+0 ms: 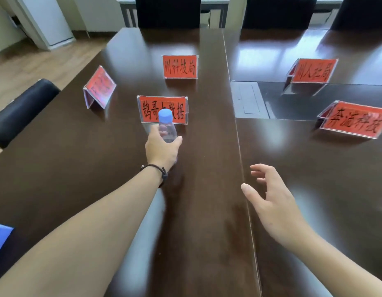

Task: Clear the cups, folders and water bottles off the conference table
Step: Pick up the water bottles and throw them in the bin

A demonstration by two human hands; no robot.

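Observation:
A clear water bottle [167,124] with a blue cap stands upright on the dark brown conference table [78,159], just in front of a red name card. My left hand [162,150] is wrapped around the bottle's body from behind, and a black cord sits on that wrist. My right hand [269,196] hovers over the table to the right of the seam, fingers spread and holding nothing. No cups or folders are in sight.
Several red name cards in clear stands sit on the table: one behind the bottle [163,110], one farther back [180,67], one at left [99,87], two at right [313,70] [355,120]. Black chairs stand at the far edge [167,11] and left [20,110].

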